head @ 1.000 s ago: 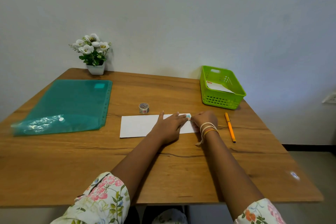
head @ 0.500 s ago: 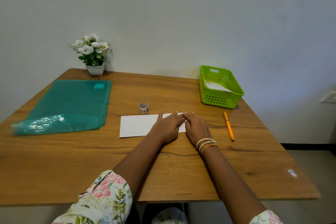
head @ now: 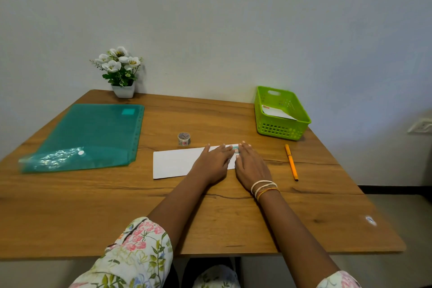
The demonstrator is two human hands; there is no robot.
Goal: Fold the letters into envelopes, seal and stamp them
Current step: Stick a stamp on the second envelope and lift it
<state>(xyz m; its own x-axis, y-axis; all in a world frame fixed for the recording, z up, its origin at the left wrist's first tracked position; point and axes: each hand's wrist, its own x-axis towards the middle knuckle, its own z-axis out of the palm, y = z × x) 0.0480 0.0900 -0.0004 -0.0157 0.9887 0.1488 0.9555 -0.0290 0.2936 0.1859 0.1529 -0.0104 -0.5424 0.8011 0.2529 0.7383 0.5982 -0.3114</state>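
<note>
While both hands lie flat on the white envelope (head: 177, 162), left hand (head: 214, 162) and right hand (head: 251, 166) keep fingers straight, close together, pressing its right end by the stamp (head: 236, 148). Envelope lies just in front of the tape roll (head: 184, 139), left of the orange pen (head: 291, 162).

Both bare forearms reach forward from floral sleeves. The left hand (head: 214, 162) lies palm down, fingers straight and together, angled toward the right. The right hand (head: 251, 166) lies flat beside it, fingers straight, almost touching the left fingertips; thin cord bracelets circle the right wrist.
</note>
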